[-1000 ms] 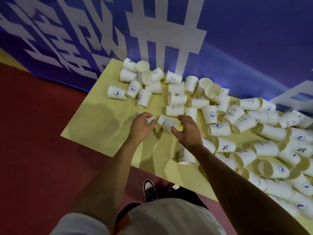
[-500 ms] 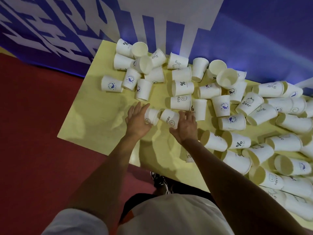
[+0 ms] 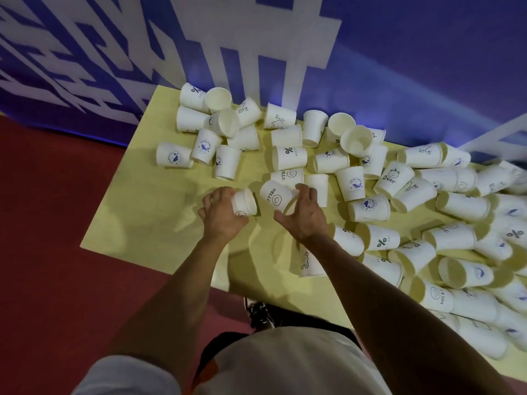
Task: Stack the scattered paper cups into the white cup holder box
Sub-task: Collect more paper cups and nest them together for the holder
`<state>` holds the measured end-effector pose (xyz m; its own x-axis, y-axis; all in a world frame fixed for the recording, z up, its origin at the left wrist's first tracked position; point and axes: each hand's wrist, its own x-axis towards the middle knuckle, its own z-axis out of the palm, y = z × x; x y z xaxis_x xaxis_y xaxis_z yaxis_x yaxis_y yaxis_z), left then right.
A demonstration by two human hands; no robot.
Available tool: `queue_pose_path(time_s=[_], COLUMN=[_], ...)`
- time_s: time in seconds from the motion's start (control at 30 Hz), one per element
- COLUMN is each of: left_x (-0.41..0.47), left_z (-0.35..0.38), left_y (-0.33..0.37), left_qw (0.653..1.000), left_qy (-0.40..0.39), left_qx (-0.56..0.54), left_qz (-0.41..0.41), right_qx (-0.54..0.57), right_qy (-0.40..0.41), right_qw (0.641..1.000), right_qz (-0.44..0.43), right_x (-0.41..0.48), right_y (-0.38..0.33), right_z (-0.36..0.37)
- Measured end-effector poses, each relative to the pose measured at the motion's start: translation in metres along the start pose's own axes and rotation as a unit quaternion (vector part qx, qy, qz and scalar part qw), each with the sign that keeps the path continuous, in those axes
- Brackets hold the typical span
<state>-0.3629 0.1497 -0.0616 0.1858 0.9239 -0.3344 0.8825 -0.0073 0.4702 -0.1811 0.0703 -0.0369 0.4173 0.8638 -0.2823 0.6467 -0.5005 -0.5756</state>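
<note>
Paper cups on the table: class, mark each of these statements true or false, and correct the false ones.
1. The left hand grips a cup. True.
2. The right hand holds a cup printed HELLO. True.
3. The table is blue. False: the table is yellow.
4. The other cups stand in one neat stack. False: they lie scattered, many on their sides.

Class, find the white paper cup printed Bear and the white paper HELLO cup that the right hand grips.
Bear cup (image 3: 395, 179): head view, printed side wall.
HELLO cup (image 3: 274, 196): head view, printed side wall.
</note>
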Motion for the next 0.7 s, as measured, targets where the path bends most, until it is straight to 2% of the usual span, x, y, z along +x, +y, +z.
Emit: queue_pose_path(time_s=[0.17, 0.3, 0.7], left_x=[-0.014, -0.031, -0.091], left_z=[-0.007, -0.008, 0.021], left_y=[0.018, 0.029, 0.121], left_qw=[1.0, 0.999, 0.987], left_qy=[0.009, -0.006, -0.025], left_qx=[-0.022, -0.031, -0.132], left_qz=[0.019, 0.028, 0.085], right_qx=[0.027, 0.175, 0.227], right_qy=[0.051, 0.118, 0.19], right_qw=[0.998, 0.975, 0.952], right_qz=[0.005, 0.071, 0.076], right_x=[-0.023, -0.034, -0.067], right_y=[0.002, 0.014, 0.096], right_z=[-0.013, -0.036, -0.131])
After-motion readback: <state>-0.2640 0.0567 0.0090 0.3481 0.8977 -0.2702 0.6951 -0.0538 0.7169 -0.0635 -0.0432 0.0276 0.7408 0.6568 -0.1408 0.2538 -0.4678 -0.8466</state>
